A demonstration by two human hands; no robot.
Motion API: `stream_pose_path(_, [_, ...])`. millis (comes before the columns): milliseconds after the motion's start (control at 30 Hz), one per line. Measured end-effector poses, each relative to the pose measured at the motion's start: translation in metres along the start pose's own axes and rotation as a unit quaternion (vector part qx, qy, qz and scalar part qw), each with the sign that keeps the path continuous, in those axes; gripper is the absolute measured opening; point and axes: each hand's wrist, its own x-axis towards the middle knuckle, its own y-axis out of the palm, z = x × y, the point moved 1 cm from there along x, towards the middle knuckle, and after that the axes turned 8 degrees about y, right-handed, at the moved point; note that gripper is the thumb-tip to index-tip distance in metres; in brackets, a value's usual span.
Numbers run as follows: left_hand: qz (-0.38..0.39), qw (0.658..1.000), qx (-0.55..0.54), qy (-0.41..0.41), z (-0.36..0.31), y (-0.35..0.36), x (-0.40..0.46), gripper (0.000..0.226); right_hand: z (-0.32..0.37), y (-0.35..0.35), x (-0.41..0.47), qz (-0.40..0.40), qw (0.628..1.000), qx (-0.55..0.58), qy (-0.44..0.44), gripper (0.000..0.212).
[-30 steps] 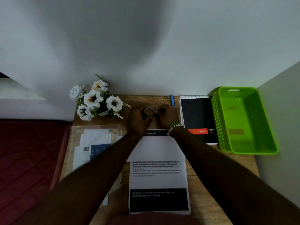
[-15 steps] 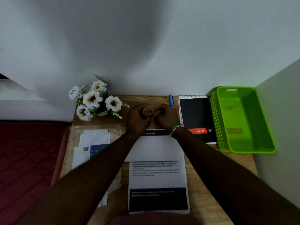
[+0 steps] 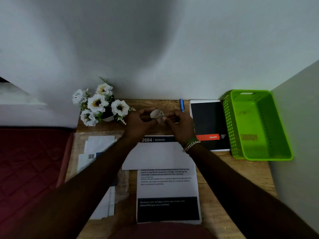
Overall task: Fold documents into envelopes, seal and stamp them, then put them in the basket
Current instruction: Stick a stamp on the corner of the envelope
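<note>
You've got the tape roll up off the desk, raised between both hands near the far edge, just in front of the wall. Your left hand curls round the roll's left side and grips it, while your right hand pinches at its right side; whether that's the tape's loose end under your fingertips, I can't tell. Below your wrists, the white envelope lies across the printed document, covering its upper part. More papers are stacked to the left. The green basket sits at the right end of the desk, beside the black notebook, with a blue pen just left of that. White flowers stand at the back left.
</note>
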Motion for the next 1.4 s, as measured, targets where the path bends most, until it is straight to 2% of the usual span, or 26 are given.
stream_pose_path(133, [0.052,0.998,0.001,0.028,-0.008,-0.007,-0.002,0.056,0.01,-0.003,-0.003,-0.001,0.999,0.034,0.004,0.005])
stream_pose_path(233, [0.08,0.997,-0.002,0.019,-0.012,-0.01,-0.002,0.05,0.014,-0.007,-0.002,0.009,0.999,0.046,0.003,0.008])
stream_pose_path(533, [0.103,0.994,0.014,0.012,-0.021,-0.01,0.0,0.052,0.02,-0.015,-0.002,0.042,0.995,0.084,0.036,0.012])
stream_pose_path(800, [0.109,0.993,0.049,0.019,-0.019,-0.008,0.002,0.047,0.012,-0.019,-0.002,0.012,0.997,0.061,0.038,0.008])
stream_pose_path(1033, [0.102,0.976,0.185,0.055,0.005,-0.006,0.012,0.042,-0.001,-0.038,-0.01,-0.043,0.996,0.053,0.064,0.002])
stream_pose_path(1167, [0.06,0.941,0.324,0.074,0.028,-0.002,0.024,0.044,-0.007,-0.046,-0.02,-0.034,0.994,0.054,0.085,0.007])
stream_pose_path(1300, [0.06,0.917,0.384,0.094,0.033,0.005,0.025,0.041,-0.01,-0.053,-0.028,0.016,0.994,0.028,0.1,0.009])
stream_pose_path(1400, [0.072,0.89,0.439,0.098,0.028,0.011,0.021,0.056,-0.012,-0.06,-0.036,0.022,0.995,-0.002,0.092,0.008])
